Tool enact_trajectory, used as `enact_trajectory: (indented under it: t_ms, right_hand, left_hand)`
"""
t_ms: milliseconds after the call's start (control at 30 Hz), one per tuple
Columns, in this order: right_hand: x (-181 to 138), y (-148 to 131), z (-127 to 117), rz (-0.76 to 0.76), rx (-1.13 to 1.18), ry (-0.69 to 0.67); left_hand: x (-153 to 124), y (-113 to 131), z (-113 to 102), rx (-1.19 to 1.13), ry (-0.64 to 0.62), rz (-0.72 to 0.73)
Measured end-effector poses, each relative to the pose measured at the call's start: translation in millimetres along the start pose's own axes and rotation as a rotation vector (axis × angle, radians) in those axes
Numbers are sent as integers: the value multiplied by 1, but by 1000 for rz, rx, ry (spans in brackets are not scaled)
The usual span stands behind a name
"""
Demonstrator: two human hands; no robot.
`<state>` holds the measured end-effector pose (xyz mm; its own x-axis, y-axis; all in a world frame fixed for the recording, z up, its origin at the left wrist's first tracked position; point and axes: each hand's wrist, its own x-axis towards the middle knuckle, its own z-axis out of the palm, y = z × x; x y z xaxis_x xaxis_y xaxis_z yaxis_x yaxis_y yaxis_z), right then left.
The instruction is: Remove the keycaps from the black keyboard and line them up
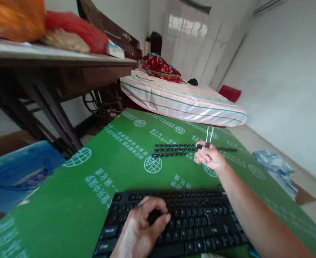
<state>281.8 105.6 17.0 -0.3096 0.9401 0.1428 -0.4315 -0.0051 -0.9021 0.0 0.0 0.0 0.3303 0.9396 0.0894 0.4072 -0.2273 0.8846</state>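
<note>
A black keyboard [201,225] lies across the near part of the green table. My left hand [143,224] is over its left half, fingers curled and thumb tip close to the index fingertip; I see nothing between them. Further out, my right hand [209,157] is closed around a keycap puller [207,144] with two pale wire loops pointing up. A small black keycap [199,146] shows at the fingers of that hand. Beside and partly behind it, several black keycaps [171,149] stand in three long rows, their middle part hidden by the hand.
The green tabletop [93,204] bears pale printed globes and lettering. To the left are a wooden table [93,68] with bags on it and a blue box [23,175]. A bed [185,104] stands beyond the far edge; crumpled plastic [273,165] lies at right.
</note>
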Motion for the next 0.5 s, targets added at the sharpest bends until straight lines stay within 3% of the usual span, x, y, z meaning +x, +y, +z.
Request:
enact_trajectory:
  t_ms: [367,433,500]
  right_hand:
    - [-4,-3,0,12,-122,43]
    - [-2,-3,-2,26,-242,98]
    - [2,-2,-5,82,-510,184]
  left_hand:
    - [-3,-5,0,16,7,51]
    - [-2,-5,0,17,14,63]
    - [-2,-5,0,16,18,69]
